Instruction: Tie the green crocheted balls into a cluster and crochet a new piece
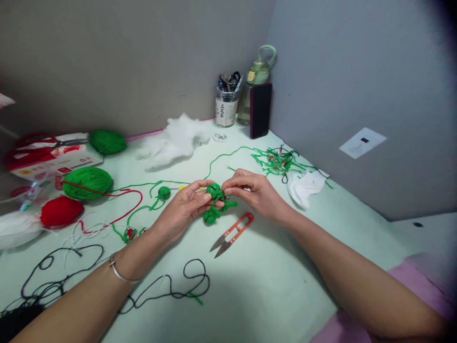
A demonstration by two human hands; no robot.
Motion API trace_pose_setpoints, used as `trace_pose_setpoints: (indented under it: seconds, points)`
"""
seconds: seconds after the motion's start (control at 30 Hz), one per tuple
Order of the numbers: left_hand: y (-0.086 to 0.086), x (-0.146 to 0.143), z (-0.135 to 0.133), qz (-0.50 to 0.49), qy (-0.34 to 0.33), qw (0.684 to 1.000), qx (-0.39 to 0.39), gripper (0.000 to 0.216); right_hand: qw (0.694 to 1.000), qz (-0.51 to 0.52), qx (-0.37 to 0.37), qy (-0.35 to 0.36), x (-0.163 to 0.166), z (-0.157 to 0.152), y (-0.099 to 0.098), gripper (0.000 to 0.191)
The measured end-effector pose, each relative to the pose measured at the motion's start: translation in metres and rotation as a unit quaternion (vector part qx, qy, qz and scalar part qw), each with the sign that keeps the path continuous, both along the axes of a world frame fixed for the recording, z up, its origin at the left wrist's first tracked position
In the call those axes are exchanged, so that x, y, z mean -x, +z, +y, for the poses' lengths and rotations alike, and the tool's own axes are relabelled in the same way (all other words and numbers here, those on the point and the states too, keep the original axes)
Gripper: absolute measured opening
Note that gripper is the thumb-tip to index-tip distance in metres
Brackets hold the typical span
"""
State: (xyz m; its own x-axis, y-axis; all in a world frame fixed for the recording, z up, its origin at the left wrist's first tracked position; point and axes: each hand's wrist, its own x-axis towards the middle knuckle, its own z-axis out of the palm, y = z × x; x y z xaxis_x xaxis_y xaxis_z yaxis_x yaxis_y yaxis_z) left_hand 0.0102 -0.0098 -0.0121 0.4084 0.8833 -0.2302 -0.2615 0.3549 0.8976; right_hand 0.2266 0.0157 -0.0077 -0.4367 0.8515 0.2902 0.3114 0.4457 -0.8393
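Note:
My left hand (191,202) is closed round a green crocheted piece (213,191) made of small balls and stems, with black lines and a bit of red. One of its balls (209,217) hangs below my fingers. Right beside the piece, my right hand (252,190) pinches with thumb and forefinger close to the upper ball; whatever is between those fingertips is too small to make out. Orange thread snips (233,233) lie on the table just below both hands. To the left lies another small green crocheted ball (164,192) with yarn trailing from it.
Green yarn balls (87,183), red yarn (61,212) and white yarn (19,229) sit at left; black yarn (171,293) loops in front. White stuffing (174,138), a pen jar (226,107), a bottle (246,102) and a phone (260,110) stand behind. Yarn scraps (278,161) lie right.

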Motion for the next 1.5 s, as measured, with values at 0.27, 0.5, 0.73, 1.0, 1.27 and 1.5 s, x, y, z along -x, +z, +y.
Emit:
trace_pose_setpoints:
  seconds: [0.27,0.5,0.73,1.0,1.27,1.5]
  points:
    - [0.002,0.000,0.000,-0.015,-0.014,1.000,0.007,0.035,0.995,0.064,0.066,0.025,0.000,0.002,-0.001,0.011]
    - [0.003,-0.004,-0.002,0.007,0.013,1.000,0.011,0.036,0.985,0.093,0.136,-0.053,0.011,-0.005,-0.002,0.007]
    - [0.002,-0.007,-0.004,0.015,0.030,0.999,-0.015,0.036,0.974,0.109,0.192,-0.056,0.016,-0.011,0.001,0.007]
    - [0.001,-0.005,-0.005,0.069,0.009,0.998,-0.007,0.027,0.996,0.017,0.014,-0.087,0.011,-0.014,0.008,0.018]
    - [-0.003,-0.006,-0.004,0.068,-0.039,0.997,-0.027,0.026,0.999,0.025,0.028,-0.034,0.015,-0.017,0.012,0.010]
    - [-0.007,-0.006,-0.004,0.064,-0.057,0.996,0.000,0.023,0.957,0.224,0.146,-0.109,0.003,-0.003,0.020,0.018]
